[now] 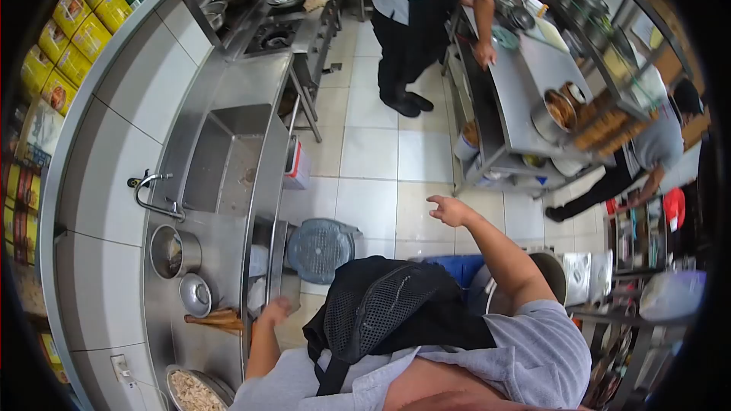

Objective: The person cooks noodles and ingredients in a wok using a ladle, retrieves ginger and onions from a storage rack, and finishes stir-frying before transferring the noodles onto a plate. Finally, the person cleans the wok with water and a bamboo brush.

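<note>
The left hand [278, 310] hung beside the steel counter [221, 234], too blurred to tell whether its fingers were apart or together; no held thing could be made out there. The right hand [451, 211] reached out above the floor, its index finger extended apart from the others, which looked loosely curled on nothing visible. The plastic stool [324, 250] stood upright between the two sets of fingers, touched by neither. It looked light, stiff and hard to break, its textured top unlikely to slip; opposite sides of its rim seemed the best hold. Just beyond the left fingers, on the counter, lay the brown wooden pieces [217, 321], probably light and rigid, best gripped at mid-length. Counted out, there were one stool, one deep pot [192, 253] and one small round steel vessel [196, 295] farther past those fingers, one wide bowl [223, 388] of pale pieces, and one blue container [461, 262] near the right forearm; the wooden pieces overlapped too much to count.
</note>
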`<state>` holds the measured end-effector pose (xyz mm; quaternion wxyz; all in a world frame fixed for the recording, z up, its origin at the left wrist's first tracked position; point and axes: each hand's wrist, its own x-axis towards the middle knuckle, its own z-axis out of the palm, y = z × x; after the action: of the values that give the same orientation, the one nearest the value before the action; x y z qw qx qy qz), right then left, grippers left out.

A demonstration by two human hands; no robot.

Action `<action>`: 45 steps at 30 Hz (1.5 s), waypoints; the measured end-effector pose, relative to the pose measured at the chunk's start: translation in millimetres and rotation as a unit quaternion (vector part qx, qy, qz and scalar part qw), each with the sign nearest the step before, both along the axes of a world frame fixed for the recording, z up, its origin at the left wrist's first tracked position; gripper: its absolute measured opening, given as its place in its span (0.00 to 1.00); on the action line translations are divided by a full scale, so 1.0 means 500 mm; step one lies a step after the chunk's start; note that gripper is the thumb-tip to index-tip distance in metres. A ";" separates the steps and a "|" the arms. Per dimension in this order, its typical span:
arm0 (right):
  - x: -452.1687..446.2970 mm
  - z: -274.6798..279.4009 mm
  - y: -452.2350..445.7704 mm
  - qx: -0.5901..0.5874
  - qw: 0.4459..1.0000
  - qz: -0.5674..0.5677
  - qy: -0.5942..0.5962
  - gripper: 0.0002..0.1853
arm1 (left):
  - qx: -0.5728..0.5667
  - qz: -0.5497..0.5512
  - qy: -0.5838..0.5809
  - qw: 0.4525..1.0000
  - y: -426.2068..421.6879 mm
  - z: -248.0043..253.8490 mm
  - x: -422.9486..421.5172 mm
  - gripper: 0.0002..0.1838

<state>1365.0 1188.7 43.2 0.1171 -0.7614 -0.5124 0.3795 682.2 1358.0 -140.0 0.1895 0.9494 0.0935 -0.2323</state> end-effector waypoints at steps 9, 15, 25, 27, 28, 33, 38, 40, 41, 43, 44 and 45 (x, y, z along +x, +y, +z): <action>0.243 -0.092 0.354 -0.015 0.997 -0.033 0.064 0.28 | -0.473 0.696 -0.005 0.539 0.162 -0.101 0.218 0.21; 0.447 -0.286 0.214 -0.295 0.916 -0.225 0.151 0.20 | -0.306 0.531 -0.179 0.770 0.647 0.049 0.770 0.25; 0.692 -0.198 0.488 -0.125 0.823 -0.522 0.185 0.24 | -0.394 0.267 -0.193 0.858 1.121 0.303 1.418 0.20; 0.761 -0.296 0.566 -0.107 0.846 -0.456 0.256 0.26 | -0.398 0.276 -0.198 0.852 1.191 0.297 1.499 0.20; 0.778 -0.295 0.628 -0.142 0.869 -0.404 0.248 0.26 | -0.397 0.285 -0.208 0.847 1.237 0.312 1.546 0.20; 0.874 -0.219 0.941 -0.198 0.947 -0.156 0.199 0.28 | -0.368 0.270 -0.272 0.847 1.427 0.469 1.678 0.21; 0.979 -0.170 1.209 -0.093 0.955 -0.145 0.243 0.29 | -0.415 0.302 -0.308 0.801 1.689 0.634 1.813 0.21; 0.971 -0.123 1.261 -0.082 0.947 -0.147 0.274 0.30 | -0.370 0.284 -0.366 0.805 1.796 0.633 1.894 0.18; 0.958 -0.123 1.260 -0.080 0.942 -0.161 0.282 0.30 | -0.375 0.274 -0.354 0.812 1.836 0.625 1.932 0.18; 0.949 -0.131 1.256 -0.105 0.934 -0.204 0.275 0.29 | -0.326 0.265 -0.378 0.825 1.919 0.620 2.026 0.19; 0.946 -0.132 1.247 -0.127 0.926 -0.235 0.267 0.28 | -0.298 0.258 -0.392 0.832 1.961 0.589 2.073 0.18; 0.950 -0.136 1.251 -0.143 0.914 -0.275 0.260 0.28 | -0.308 0.232 -0.392 0.835 2.037 0.557 2.146 0.18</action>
<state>1839.9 1814.4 -24.6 0.2356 -0.7551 -0.1743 0.5864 1755.1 2376.5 138.3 0.5415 0.8037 0.1529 0.1934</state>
